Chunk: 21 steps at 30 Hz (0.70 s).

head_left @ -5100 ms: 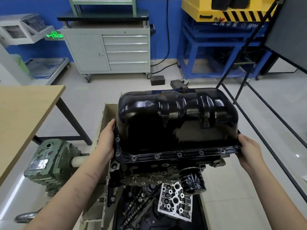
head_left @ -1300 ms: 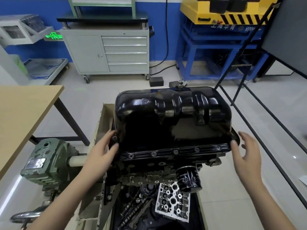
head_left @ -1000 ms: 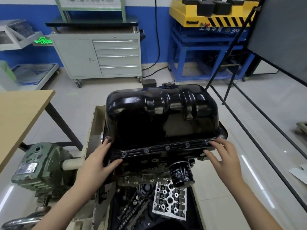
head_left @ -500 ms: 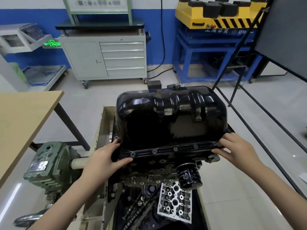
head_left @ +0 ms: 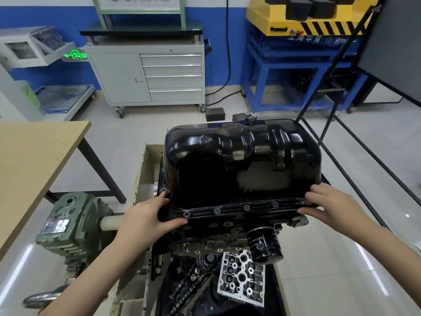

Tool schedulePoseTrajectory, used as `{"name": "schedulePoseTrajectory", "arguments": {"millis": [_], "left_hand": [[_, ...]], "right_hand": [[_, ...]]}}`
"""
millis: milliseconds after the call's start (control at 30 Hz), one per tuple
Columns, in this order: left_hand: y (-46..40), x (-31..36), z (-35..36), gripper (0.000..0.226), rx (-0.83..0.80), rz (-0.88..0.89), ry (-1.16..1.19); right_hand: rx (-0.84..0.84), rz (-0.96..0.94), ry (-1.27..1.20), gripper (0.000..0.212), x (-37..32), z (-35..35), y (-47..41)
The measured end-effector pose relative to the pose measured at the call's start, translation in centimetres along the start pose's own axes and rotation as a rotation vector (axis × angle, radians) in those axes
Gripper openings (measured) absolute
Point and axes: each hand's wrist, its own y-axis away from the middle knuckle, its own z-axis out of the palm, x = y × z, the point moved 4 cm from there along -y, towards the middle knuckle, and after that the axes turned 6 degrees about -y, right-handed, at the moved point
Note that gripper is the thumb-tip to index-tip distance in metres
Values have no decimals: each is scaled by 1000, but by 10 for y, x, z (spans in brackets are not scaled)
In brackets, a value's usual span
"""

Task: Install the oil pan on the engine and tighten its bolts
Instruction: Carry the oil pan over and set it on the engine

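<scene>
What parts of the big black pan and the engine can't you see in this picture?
Head view only:
- Far flange of the oil pan: hidden behind the pan's own body.
- Near corners of the flange: covered by the left hand and right hand.
- Whether the bolts are tight: too small to tell.
- Lower engine: dark, cut off below.
- Oil filter lettering: too small to read.

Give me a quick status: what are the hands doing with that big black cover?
Left hand and right hand grip the oil pan flange at its near corners. Pan sits on the engine. Bolts show along the near flange. No tool visible.
</scene>
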Motion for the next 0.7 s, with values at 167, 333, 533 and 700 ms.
{"name": "schedulePoseTrajectory", "arguments": {"millis": [167,333,533,700], "left_hand": [[0,-1,-1,77,29,47,8],[2,-3,0,70,62,71,-3],[1,-2,0,69,100,68,8],[1,-3,4,62,104,48,25]], "right_hand": [[-40,-81,72,38,-2,0,-3],[-36,-92,88,38,-2,1,-3],[-42,-93,87,36,-2,-1,-4],[-34,-90,91,36,-2,-2,-6]]}}
